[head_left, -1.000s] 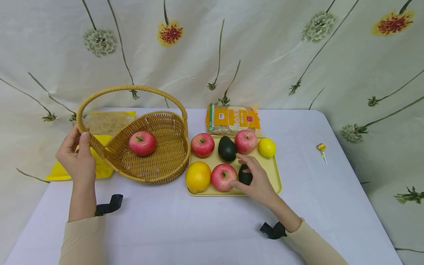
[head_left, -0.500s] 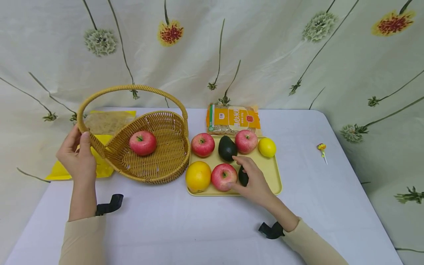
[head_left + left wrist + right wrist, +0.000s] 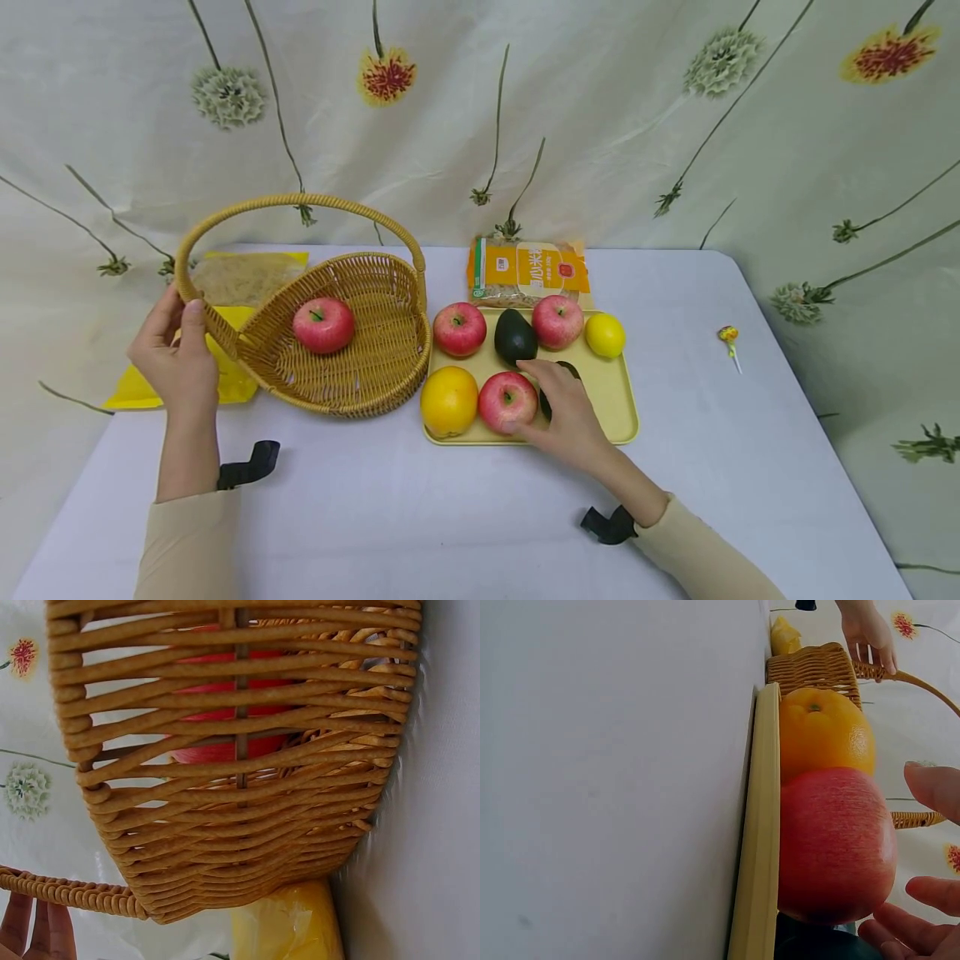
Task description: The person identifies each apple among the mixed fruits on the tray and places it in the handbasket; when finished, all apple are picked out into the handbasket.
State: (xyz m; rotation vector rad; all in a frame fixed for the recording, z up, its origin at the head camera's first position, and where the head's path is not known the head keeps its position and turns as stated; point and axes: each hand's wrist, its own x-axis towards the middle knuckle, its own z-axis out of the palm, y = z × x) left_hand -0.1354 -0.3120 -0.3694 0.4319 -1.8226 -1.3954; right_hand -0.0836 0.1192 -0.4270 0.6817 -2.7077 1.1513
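My left hand (image 3: pixel 178 362) grips the handle of a wicker basket (image 3: pixel 375 333) near its left end. One red apple (image 3: pixel 323 325) sits inside; through the weave it shows red in the left wrist view. Over a yellow tray (image 3: pixel 621 408), my right hand (image 3: pixel 566 421) spreads thumb and fingers around the right side of the front apple (image 3: pixel 501 402). In the right wrist view a fingertip is close to this apple; whether it touches, I cannot tell. An avocado (image 3: pixel 545 406) lies partly hidden under that hand. An orange (image 3: pixel 448 400) sits left of the front apple.
Along the tray's back lie an apple (image 3: pixel 459 328), an avocado (image 3: pixel 514 337), another apple (image 3: pixel 557 321) and a lemon (image 3: pixel 604 334). Behind stands an orange-and-clear food packet (image 3: pixel 529 271). Yellow packets (image 3: pixel 236 354) lie beside the basket. A lollipop (image 3: pixel 728 335) is far right.
My right hand has moved left and slightly lower, bringing thumb and fingers closer around the front apple. My left hand and the basket stay put.
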